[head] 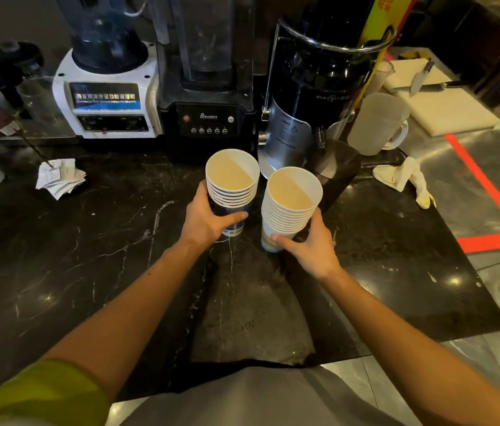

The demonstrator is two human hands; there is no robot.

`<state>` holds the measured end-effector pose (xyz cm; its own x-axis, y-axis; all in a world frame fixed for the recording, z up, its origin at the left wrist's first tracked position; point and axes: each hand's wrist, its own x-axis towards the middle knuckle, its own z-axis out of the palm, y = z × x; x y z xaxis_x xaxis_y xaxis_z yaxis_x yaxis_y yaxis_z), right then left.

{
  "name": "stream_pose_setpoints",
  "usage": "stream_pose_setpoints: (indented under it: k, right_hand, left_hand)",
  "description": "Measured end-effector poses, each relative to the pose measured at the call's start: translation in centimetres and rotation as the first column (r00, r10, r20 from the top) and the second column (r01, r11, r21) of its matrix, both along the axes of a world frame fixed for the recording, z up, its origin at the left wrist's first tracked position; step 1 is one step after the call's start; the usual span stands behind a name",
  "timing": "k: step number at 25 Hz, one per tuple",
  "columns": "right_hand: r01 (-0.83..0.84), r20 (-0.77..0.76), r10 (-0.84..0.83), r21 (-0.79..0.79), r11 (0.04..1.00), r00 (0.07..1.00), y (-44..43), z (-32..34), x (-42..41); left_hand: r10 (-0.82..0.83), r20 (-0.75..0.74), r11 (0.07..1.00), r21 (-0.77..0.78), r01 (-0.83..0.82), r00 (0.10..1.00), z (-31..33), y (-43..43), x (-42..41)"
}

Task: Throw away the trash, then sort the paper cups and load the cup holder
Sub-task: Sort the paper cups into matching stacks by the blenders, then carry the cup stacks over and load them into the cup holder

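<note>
Two stacks of nested paper cups stand upright in the middle of the black marble counter (95,256). My left hand (208,216) wraps around the left stack of paper cups (232,179), which has a dark blue print on its side. My right hand (313,241) grips the right stack of paper cups (291,195), taller, white with a pale print. The two stacks are a small gap apart. A pile of crumpled paper receipts (59,177) lies on the counter at the left. No cup holder can be made out.
Behind the cups stand a white blender (105,96), a black blender (208,118) and a black machine (313,96). A frosted jug (376,124), a crumpled cloth (405,179), and a cutting board (445,109) with a knife (419,79) lie at the right. Red floor tape (488,192) runs beside the counter.
</note>
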<state>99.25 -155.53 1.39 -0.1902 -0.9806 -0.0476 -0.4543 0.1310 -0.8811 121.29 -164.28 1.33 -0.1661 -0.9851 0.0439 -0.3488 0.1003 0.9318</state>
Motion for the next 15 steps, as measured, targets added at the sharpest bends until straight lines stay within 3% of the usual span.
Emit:
stream_pose_setpoints:
  k: [8, 15]
  right_hand:
    - [0.21, 0.148, -0.196, -0.087, 0.974, 0.969, 3.4, 2.0, 0.2]
    - [0.466, 0.087, -0.459, -0.19, 0.864, 0.884, 11.1, 3.3, -2.7]
  left_hand:
    - [-0.127, -0.019, 0.991, -0.034, 0.126, 0.992, 2.0, 1.9, -0.4]
    - [-0.371, -0.002, 0.929, 0.008, 0.371, 0.929, 2.8, 4.3, -7.1]
